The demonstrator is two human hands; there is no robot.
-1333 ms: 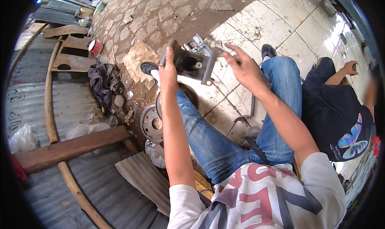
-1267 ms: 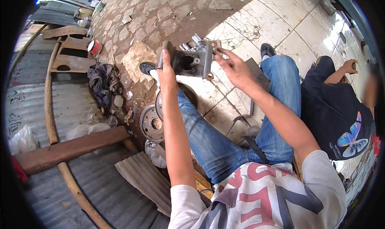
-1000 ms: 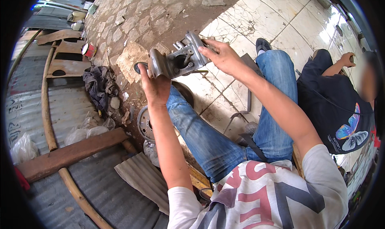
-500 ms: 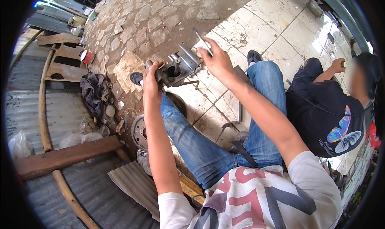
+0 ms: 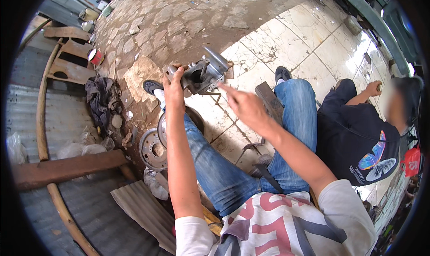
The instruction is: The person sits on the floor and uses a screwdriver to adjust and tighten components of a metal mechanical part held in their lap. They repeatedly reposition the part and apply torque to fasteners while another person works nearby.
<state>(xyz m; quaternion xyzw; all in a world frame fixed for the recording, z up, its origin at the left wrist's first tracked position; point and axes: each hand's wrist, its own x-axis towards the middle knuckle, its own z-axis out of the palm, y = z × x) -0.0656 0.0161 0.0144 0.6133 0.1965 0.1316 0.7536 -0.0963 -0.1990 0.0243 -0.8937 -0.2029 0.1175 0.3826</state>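
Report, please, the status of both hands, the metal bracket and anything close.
Left hand gripping metal bracket by left end. Right hand near bracket's right edge, contact unclear. Bent rod visible just below.

We took this for a makeshift workshop open to the outdoors, because we saw a bare metal housing point(image 5: 204, 74) held up at eleven o'clock, a drilled metal disc point(image 5: 147, 155) at eight, corrugated sheets point(image 5: 71, 108) at nine, cracked floor tiles point(image 5: 313, 58) at two and stone paving point(image 5: 165, 27) beyond the housing.
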